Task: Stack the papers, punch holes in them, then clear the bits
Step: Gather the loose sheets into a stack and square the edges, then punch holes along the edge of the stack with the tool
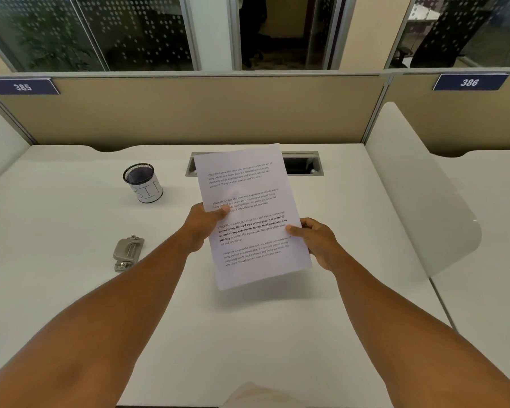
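I hold a stack of printed white papers [249, 213] above the middle of the white desk [71, 290], tilted slightly to the left. My left hand [202, 223] grips the papers' left edge, thumb on top. My right hand [315, 240] grips the right edge, thumb on the printed side. A grey metal hole punch [127, 253] lies on the desk to the left of my left forearm. A black mesh cup labelled "BIN" [143, 182] stands further back on the left.
A cable slot with a metal frame [302, 163] sits in the desk behind the papers. Beige partition panels [189, 113] close the back. White curved side dividers [418, 184] stand at the right and left edges.
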